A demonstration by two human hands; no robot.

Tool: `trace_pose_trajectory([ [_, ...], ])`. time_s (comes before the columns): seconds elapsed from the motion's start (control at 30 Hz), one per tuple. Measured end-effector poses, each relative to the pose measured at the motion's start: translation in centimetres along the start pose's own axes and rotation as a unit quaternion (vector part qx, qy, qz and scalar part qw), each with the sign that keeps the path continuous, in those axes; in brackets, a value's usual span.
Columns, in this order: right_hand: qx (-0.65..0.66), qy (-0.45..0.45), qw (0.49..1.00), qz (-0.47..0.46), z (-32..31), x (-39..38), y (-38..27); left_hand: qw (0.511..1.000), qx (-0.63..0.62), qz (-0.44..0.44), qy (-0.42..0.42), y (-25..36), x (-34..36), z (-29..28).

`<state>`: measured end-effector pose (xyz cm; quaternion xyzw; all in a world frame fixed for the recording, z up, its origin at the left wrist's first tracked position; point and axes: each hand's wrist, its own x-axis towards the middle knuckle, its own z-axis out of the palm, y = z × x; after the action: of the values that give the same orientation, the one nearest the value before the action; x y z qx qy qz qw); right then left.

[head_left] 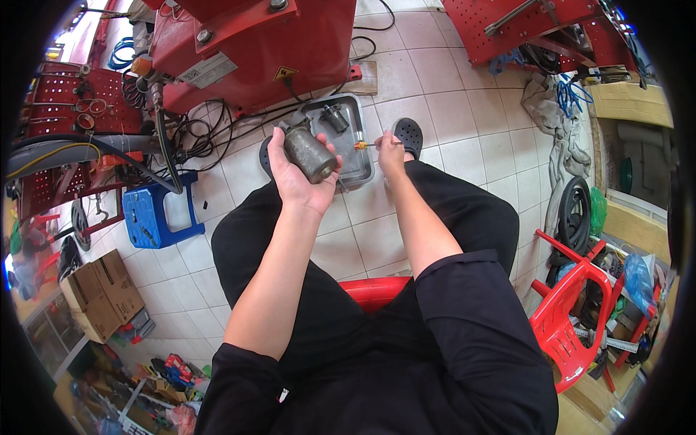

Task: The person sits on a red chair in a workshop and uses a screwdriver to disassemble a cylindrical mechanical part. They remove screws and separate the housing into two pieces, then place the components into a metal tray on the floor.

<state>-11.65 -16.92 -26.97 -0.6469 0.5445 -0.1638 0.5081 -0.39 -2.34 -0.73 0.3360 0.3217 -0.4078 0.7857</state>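
Observation:
My left hand (299, 174) is closed round a grey metal cylinder (310, 154) that looks like a motor housing, its surface dull and stained. It is tilted, with the round end toward me. My right hand (391, 151) pinches a thin-handled tool with a yellow-orange end (360, 146), perhaps a small brush. That end points left toward the cylinder, apart from it. Below both hands, a grey plastic tray (368, 171) lies on the floor between my feet. A smaller dark metal cylindrical part (334, 118) rests in it, near its far side.
A large red machine (254, 54) stands just beyond the tray, with black cables (210, 134) on the tiles. To the left are a blue step stool (156, 212) and a cardboard box (101, 293). A red plastic chair (576, 319) stands at the right, below a black tyre (575, 217).

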Motion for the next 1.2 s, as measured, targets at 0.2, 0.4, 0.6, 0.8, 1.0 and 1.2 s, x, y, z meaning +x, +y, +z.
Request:
trace_pose_trajectory([
  [0.2,-0.018,-0.008,1.0,0.0,-0.3,-0.2,-0.4,1.0,0.003,0.002,0.0,-0.1,-0.1,0.1],
  [0.4,-0.043,-0.021,0.999,0.009,-0.4,-0.7,-1.7,1.0,-0.002,0.005,0.001,0.1,0.1,-0.2],
  [0.6,-0.042,-0.024,0.999,0.022,-0.4,-0.4,-0.8,1.0,0.001,0.001,-0.001,0.0,0.1,0.0],
  [0.8,-0.067,-0.03,0.997,0.023,-0.8,-1.0,-2.0,1.0,0.002,-0.001,-0.003,-0.1,0.1,-0.2],
  [1.0,-0.129,0.005,0.987,-0.096,-1.0,-2.0,-8.5,1.0,0.024,0.0,-0.013,-0.2,-0.2,0.2],
  [1.2,-0.003,-0.048,0.995,-0.091,-5.6,-4.5,-22.2,0.997,0.065,0.007,-0.039,-0.1,-0.5,-0.1],
])
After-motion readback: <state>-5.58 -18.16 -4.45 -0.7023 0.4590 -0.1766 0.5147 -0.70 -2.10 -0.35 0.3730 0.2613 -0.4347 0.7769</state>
